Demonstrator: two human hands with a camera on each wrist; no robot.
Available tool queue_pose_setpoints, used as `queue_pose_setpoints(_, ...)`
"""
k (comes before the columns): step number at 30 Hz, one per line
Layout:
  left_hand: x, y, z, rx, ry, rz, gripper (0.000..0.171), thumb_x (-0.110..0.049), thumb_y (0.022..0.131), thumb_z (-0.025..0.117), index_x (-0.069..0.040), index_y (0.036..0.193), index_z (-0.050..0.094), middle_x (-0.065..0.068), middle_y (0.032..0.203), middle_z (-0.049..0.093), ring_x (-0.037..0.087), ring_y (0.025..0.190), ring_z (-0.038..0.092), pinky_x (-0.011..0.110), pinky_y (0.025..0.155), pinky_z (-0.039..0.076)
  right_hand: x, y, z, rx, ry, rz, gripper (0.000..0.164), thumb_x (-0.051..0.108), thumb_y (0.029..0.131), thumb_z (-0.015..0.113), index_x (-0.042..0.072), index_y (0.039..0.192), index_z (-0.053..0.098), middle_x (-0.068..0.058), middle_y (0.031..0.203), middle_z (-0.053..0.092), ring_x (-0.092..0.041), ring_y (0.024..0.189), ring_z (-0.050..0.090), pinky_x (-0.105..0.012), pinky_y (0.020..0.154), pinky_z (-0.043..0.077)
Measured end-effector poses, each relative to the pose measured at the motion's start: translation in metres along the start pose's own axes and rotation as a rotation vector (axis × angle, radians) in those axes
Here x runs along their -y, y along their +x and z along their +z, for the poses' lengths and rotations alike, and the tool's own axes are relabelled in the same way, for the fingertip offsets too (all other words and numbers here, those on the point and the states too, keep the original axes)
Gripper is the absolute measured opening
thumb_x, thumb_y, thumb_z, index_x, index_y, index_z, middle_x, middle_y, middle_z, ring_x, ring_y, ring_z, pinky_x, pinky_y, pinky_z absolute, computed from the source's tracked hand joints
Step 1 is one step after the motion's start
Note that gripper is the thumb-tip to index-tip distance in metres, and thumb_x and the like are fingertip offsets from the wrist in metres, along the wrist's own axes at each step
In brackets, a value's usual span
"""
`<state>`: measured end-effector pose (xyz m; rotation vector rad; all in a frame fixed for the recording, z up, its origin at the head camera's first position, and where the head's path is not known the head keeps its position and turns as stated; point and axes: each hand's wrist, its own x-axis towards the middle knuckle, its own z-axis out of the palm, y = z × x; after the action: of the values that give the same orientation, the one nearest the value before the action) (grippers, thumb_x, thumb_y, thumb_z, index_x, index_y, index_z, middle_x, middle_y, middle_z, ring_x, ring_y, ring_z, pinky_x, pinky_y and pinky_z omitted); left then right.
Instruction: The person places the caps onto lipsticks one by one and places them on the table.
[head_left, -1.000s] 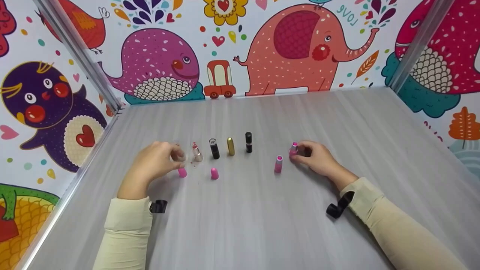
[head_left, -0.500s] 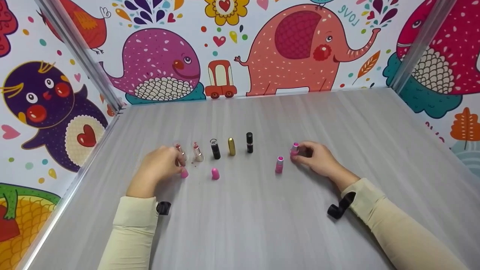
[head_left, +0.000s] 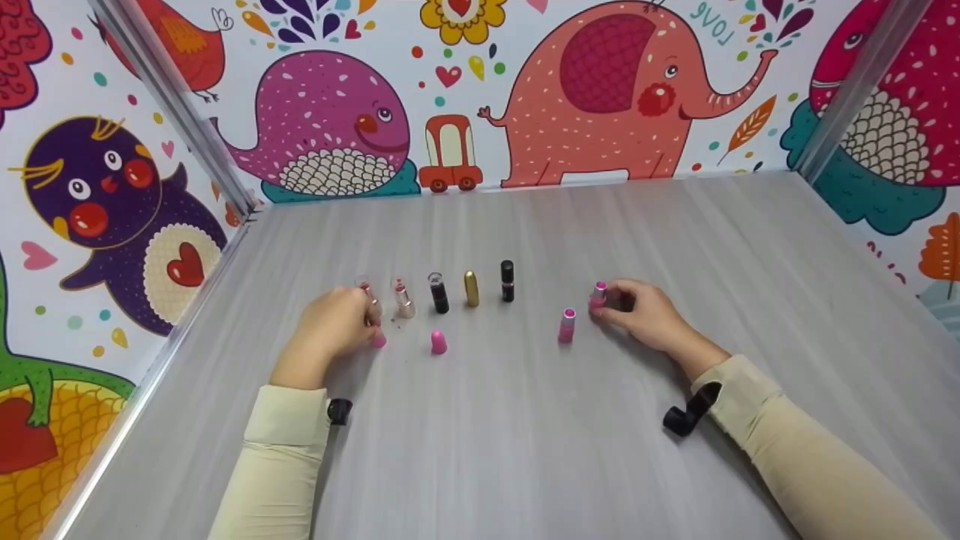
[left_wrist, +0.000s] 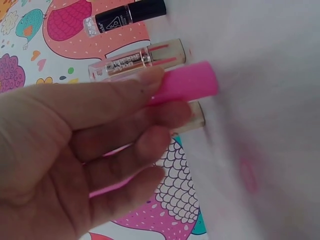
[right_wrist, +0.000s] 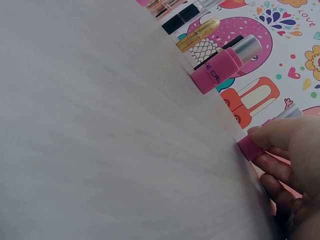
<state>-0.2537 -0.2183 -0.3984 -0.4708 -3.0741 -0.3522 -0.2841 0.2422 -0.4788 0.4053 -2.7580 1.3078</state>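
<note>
My left hand is at the left end of a row of lipsticks. Its thumb and forefinger pinch a bright pink lipstick cap, whose lower end shows below the fingers in the head view. A second pink cap stands upright to its right. My right hand grips an uncapped pink lipstick with a silver collar, upright on the table. Another uncapped pink lipstick of the same kind stands just left of it. Behind the left fingers, a clear-capped lipstick is partly hidden.
Along the row stand another clear-capped lipstick, a black one with a clear top, a gold one and an all-black one. Small reddish crumbs lie near the clear-capped one. Printed panels wall the grey table.
My left hand has come down and inward, and its fingers have closed on the pink cap. The right hand keeps its hold on the lipstick. The head view has shifted slightly.
</note>
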Motion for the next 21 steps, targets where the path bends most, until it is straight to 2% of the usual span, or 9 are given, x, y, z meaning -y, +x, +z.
queue_pose_setpoints(8,0.0008,-0.0010,0.0005,-0.013,-0.011,0.002,0.012,-0.009,0.082,0.090,-0.012,0.077,0.079,0.002,0.078,0.073,0.022,0.071,0.061,0.049,0.070,0.054,0.0013,0.0008,-0.0001,-0.005,0.002,-0.024,0.033,0.015,0.095,0.083,-0.001,0.123,0.074,-0.015,0.113,0.074,-0.025,0.102,0.063,-0.038,0.092,0.050)
queue_pose_setpoints(15,-0.0027,-0.0017,0.0022,-0.032,0.012,-0.001,0.017,-0.004,0.080,0.088,-0.011,0.072,0.075,0.003,0.075,0.070,0.023,0.068,0.057,0.047,0.066,0.052,-0.0007,0.0018,0.0005,0.005,0.014,-0.033,0.031,0.015,0.095,0.083,-0.001,0.120,0.074,-0.015,0.113,0.075,-0.025,0.102,0.063,-0.036,0.090,0.050)
queue_pose_setpoints(21,-0.0041,-0.0011,0.0018,-0.048,0.020,0.009,0.018,-0.002,0.079,0.087,-0.011,0.070,0.074,0.004,0.075,0.071,0.024,0.068,0.059,0.048,0.066,0.053,-0.0021,0.0024,0.0006,0.005,0.003,-0.035,0.030,0.013,0.094,0.082,0.000,0.120,0.074,-0.013,0.111,0.074,-0.024,0.100,0.062,-0.034,0.089,0.050)
